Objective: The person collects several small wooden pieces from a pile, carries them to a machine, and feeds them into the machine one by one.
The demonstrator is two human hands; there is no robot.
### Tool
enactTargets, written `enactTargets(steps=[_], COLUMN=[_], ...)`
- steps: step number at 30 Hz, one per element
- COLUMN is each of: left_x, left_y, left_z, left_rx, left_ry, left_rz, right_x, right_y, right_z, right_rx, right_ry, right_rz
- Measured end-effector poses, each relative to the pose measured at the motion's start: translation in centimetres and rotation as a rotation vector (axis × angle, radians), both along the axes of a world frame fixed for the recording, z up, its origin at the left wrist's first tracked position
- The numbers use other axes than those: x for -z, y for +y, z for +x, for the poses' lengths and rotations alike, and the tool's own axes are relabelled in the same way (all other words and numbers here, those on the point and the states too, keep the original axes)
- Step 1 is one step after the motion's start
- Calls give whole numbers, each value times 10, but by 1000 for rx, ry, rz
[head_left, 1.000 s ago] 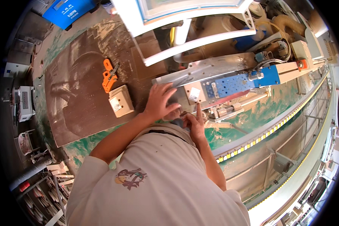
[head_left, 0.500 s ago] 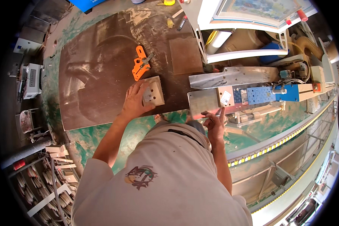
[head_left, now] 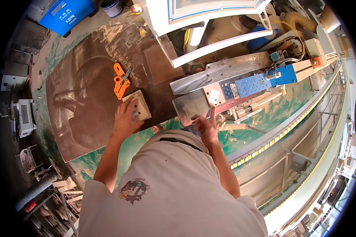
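Observation:
My left hand (head_left: 126,120) lies over the left and near sides of a pale wooden block (head_left: 144,106) with drilled holes, its fingers on top and thumb along the near edge. The block sits near the front edge of the brown board. My right hand (head_left: 207,128) has its index finger stretched toward a small wooden plate (head_left: 216,87) bearing a white label, at the plate's near edge. That hand's other fingers are partly bent, with nothing plainly held. The plate lies across a metal machine bed (head_left: 190,106), beside a blue perforated plate (head_left: 251,86).
An orange fixture with a grey lever (head_left: 120,81) lies beyond the block on the brown board (head_left: 79,114). A curved metal guard (head_left: 221,71) runs along the bed. A white-framed panel (head_left: 209,49) overhangs behind it. A long yellow-marked rail (head_left: 273,140) runs along the right.
The view has turned, so the board and machine appear farther left and tilted. Both hands keep nearly the same places, left on the block, right at the labelled plate.

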State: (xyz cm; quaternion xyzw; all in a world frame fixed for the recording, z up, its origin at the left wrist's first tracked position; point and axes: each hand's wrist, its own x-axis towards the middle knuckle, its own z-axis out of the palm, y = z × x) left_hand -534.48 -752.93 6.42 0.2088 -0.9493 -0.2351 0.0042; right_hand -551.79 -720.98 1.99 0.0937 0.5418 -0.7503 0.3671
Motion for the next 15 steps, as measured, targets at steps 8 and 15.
enactTargets(steps=[8,15], left_x=[-1,-14], left_y=[4,34], left_z=[-10,-52], left_rx=[-31,2], left_ry=[-83,-11], left_rz=[-42,17], right_x=[9,6], right_y=[13,51], right_z=[-22,-90], right_rx=[15,66], right_ry=[60,85], right_rz=[16,-1])
